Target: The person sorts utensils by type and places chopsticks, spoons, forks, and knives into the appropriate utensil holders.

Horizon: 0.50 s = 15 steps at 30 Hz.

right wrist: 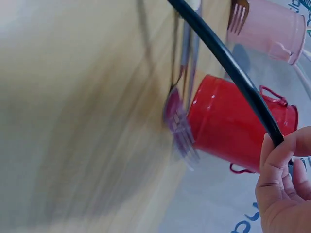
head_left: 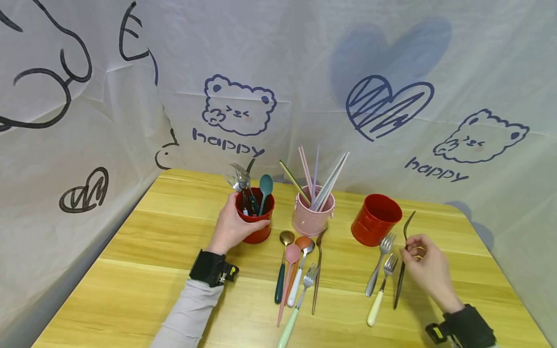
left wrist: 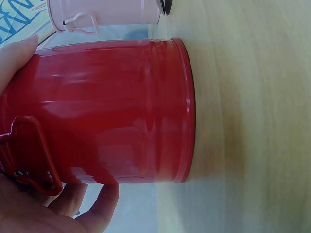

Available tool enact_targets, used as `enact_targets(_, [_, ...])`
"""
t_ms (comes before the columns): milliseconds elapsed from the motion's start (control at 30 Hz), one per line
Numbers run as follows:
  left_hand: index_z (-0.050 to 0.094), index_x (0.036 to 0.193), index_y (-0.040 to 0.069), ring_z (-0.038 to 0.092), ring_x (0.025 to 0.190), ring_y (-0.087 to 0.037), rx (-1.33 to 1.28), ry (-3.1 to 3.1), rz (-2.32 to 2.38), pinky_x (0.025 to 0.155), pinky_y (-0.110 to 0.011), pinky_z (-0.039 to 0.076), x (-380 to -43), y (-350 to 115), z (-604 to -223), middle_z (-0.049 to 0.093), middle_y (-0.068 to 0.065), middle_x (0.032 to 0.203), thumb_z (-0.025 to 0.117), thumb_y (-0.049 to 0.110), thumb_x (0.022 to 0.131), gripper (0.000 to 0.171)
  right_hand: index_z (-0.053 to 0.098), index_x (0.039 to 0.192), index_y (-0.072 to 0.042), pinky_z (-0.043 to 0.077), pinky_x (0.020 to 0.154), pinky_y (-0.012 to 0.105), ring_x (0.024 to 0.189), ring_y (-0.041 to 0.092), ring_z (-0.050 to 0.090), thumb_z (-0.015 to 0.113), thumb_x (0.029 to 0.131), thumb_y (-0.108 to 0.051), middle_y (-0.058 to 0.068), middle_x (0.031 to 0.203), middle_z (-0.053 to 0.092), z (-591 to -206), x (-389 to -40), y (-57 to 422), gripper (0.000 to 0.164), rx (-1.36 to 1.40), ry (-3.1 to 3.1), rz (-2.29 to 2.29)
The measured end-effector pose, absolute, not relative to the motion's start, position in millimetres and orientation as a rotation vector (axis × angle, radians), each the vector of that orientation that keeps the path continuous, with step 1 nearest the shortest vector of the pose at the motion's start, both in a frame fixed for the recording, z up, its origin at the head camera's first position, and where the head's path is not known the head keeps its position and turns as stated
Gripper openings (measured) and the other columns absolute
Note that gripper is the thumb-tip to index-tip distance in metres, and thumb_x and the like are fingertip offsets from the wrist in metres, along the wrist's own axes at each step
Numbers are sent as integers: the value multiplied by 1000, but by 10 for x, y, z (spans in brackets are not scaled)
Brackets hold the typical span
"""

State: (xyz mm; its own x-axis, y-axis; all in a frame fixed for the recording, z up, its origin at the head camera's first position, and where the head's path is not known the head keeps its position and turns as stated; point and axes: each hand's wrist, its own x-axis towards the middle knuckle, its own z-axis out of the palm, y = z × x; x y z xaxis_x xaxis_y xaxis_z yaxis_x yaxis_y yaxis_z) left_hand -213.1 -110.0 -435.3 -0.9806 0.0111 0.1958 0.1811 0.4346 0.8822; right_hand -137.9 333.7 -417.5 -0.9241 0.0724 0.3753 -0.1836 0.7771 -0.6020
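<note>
Fork [head_left: 399,285] in the right hand [head_left: 428,266], red bucket [head_left: 257,235] in the left hand [head_left: 235,227]

From where I sit, the step in hand reads as handling that one fork while the left side steadies the bucket. The right thumb and fingers pinch the fork between them. The left hand is wrapped round the bucket near its rim, thumb across the near side; forks [head_left: 241,179] and a teal spoon [head_left: 266,184] stand inside.

The fork is to the right of the second red bucket [head_left: 370,232], just beside a silver fork [head_left: 373,282] and a cream-handled fork [head_left: 375,308], which lie on the wooden table [head_left: 143,241]. I cannot tell whether its handle end touches the wood.

As I judge it, the next move calls for a firm pinch on such a narrow stem and some lift, so that the long handle clears its neighbours. Any turn of the wrist needs room beside the second bucket.

As for its looks, the fork is slim and dark, the handle smooth and glossy, a blackish teal in the right wrist view. Its head curves upward beyond the fingers in my head view, brownish and nearly edge-on, so I can't make out separate tines.
</note>
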Motion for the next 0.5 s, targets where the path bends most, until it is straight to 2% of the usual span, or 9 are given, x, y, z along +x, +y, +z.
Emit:
enact_targets(200, [36, 144, 6, 58, 128, -35, -172, -2515, -1577, 108, -51, 50, -2128, -1097, -4347, 56, -17, 142, 91, 29, 72, 94, 58, 105, 5, 47, 59, 7, 69, -12, 54, 73, 85, 6, 14, 86, 66, -4096, -1407, 3188, 25, 110, -2503, 1007])
enact_targets(433, [36, 144, 5, 57, 128, -35, -182, -2512, -1576, 109, -52, 50, -2127, -1097, -4356, 55, -17, 143, 90, 28, 73, 92, 58, 115, 7, 51, 65, 5, 72, -10, 59, 74, 85, 7, -15, 87, 61, -4041, -1485, 2988, 33, 187, -2386, 1167])
enact_targets(500, [36, 144, 5, 58, 128, -35, -182, -2509, -1577, 109, -51, 50, -2124, -1098, -4352, 56, -17, 142, 91, 28, 73, 92, 58, 116, 7, 52, 67, 5, 74, -9, 60, 73, 85, 8, -20, 87, 61, -4014, -1508, 2911, 33, 224, -2351, 1227])
